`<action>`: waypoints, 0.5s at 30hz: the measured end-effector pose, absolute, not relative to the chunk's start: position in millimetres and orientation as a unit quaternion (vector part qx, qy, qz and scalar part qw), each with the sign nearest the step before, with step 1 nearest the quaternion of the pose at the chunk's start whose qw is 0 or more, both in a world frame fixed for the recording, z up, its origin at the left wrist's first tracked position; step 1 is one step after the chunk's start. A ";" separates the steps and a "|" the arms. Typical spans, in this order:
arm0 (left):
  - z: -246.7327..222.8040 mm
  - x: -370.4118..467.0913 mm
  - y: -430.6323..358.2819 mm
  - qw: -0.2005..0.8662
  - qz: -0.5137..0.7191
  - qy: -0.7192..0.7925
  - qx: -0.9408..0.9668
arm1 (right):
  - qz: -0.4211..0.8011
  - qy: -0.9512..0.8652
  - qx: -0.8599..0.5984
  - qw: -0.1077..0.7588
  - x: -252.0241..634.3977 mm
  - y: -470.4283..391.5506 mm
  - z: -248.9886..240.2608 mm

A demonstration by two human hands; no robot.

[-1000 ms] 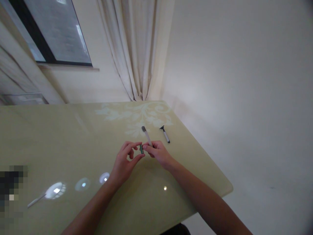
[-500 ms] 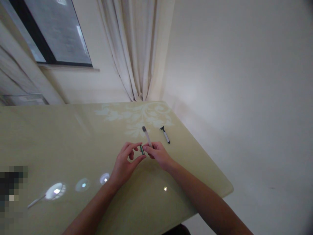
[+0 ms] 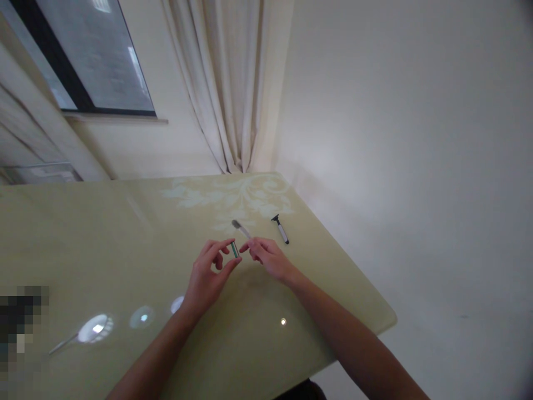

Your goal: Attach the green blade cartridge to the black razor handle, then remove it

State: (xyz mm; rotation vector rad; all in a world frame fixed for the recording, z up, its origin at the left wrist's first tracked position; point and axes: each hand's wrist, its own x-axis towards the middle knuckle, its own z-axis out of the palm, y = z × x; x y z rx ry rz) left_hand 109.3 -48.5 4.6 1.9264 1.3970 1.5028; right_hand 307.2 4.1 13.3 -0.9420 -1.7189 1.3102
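Between the thumb and index finger of my left hand [image 3: 208, 270] is a small razor blade cartridge [image 3: 235, 249], held by its two ends, with a green strip and dark edges. My right hand [image 3: 267, 256] grips a toothbrush [image 3: 245, 230] with a pale handle and a dark bristled head. The brush head points away to the upper left, apart from the cartridge. One right finger reaches out close to the cartridge; whether it touches, I cannot tell. Beyond my right hand a razor handle [image 3: 282, 229], grey and black, lies on the table.
The glossy pale green table [image 3: 137, 239] has a rounded corner at the right and reflects several lights. Walls, a curtain [image 3: 233, 83] and a window [image 3: 108, 55] stand behind it. At the left edge a blurred-out dark patch hides something.
The toothbrush has tilted further left, its head lower and away from upright. My left hand has shifted slightly left with the cartridge, widening the gap to my right hand.
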 end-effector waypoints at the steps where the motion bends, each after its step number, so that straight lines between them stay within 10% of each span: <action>1: 5.4 107.0 -47.2 0.166 0.531 0.498 0.666 | 0.468 -0.702 -0.375 0.385 311.2 6.6 15.3; 15: 4.4 91.9 -38.9 0.256 0.559 0.513 0.599 | 0.320 -0.790 -0.390 0.348 325.4 18.5 13.8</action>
